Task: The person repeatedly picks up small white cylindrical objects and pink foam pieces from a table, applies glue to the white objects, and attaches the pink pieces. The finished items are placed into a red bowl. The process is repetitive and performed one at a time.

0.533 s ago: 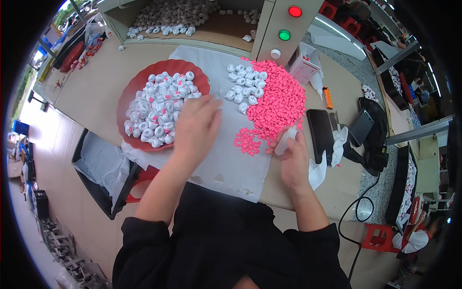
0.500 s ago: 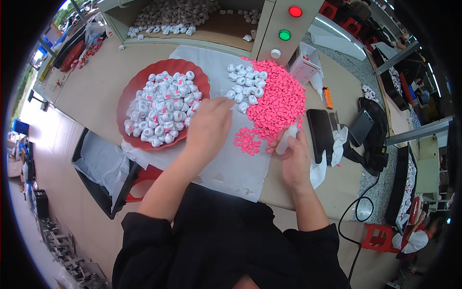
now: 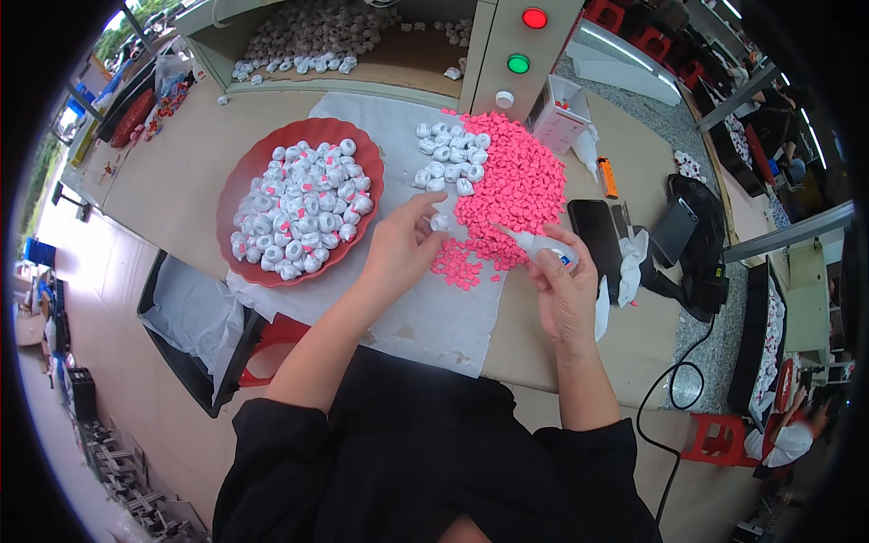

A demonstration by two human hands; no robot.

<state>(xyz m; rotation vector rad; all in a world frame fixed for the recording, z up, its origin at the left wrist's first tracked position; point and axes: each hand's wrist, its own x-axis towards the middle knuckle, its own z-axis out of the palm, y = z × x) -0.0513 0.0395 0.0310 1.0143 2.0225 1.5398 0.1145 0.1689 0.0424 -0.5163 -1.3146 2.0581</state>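
— What is seen on the tan table (image 3: 181, 172)?
— A white sheet (image 3: 434, 317) is spread at its centre. A red bowl (image 3: 237, 185) is set at nine o'clock, a black phone (image 3: 593, 231) at three, an orange lighter (image 3: 607, 177) at two.

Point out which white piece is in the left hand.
The single white piece pinched in the left hand fingertips, beside the pink pile; the others lie loose.
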